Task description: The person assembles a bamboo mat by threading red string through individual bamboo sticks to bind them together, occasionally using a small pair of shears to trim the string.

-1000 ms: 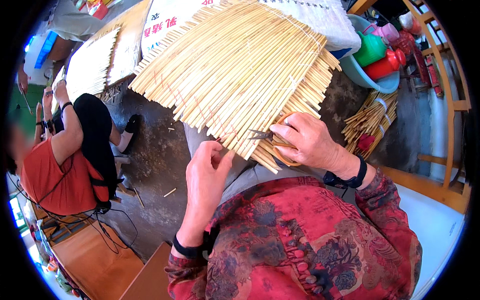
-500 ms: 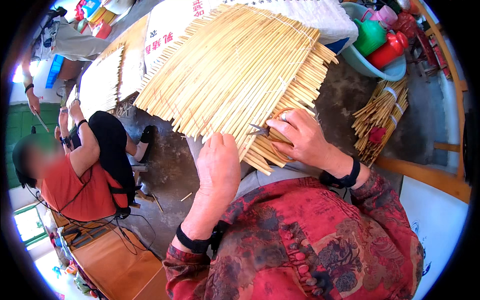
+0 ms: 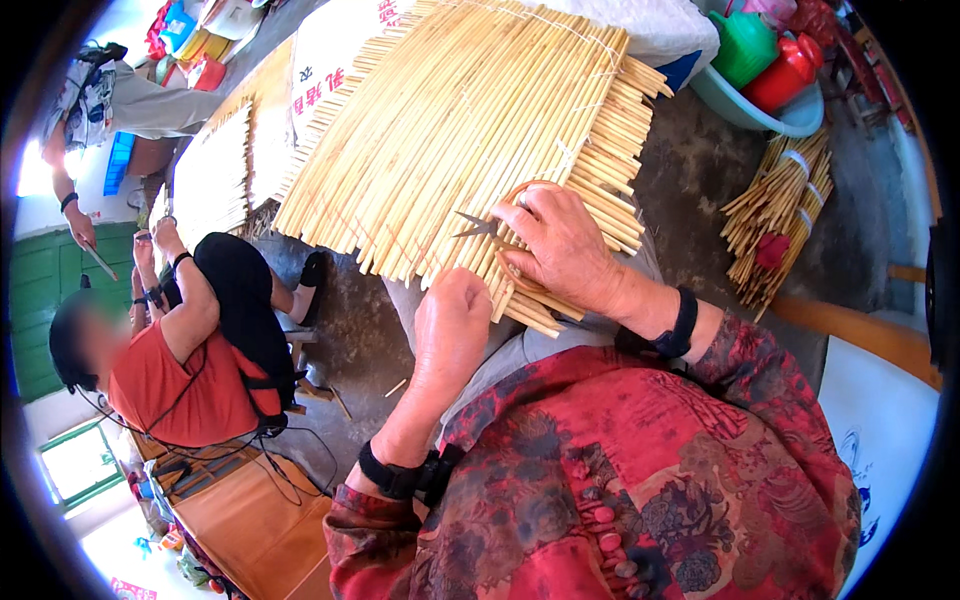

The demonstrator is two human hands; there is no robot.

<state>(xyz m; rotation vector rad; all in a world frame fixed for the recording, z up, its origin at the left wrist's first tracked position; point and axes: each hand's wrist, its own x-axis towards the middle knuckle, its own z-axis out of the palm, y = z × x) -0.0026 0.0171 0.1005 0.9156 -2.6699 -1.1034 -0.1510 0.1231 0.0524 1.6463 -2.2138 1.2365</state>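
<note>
A mat of pale yellow stalks [image 3: 450, 130], tied in rows with white thread, lies before me with more stalks jutting from under its right side. Reddish threads cross the stalks close to its near edge. My right hand [image 3: 568, 252] grips a pair of scissors [image 3: 478, 226] over the near right part of the mat; the dark blades point left and stand apart. At the mat's near edge my left hand [image 3: 452, 325] is closed, fingertips pressed together on something too small or hidden to make out.
A printed white sack [image 3: 660, 35] lies under the mat's far end. To the right are a light blue basin [image 3: 795, 118] with green and red jugs and a tied stalk bundle [image 3: 780, 215]. A seated person in red [image 3: 190, 380] and another person's hand [image 3: 82, 228] are at left.
My right hand has moved left with the scissors, bringing the blades over the mat above my left hand. My left hand stays closed at the near edge. The whole view has shifted slightly.
</note>
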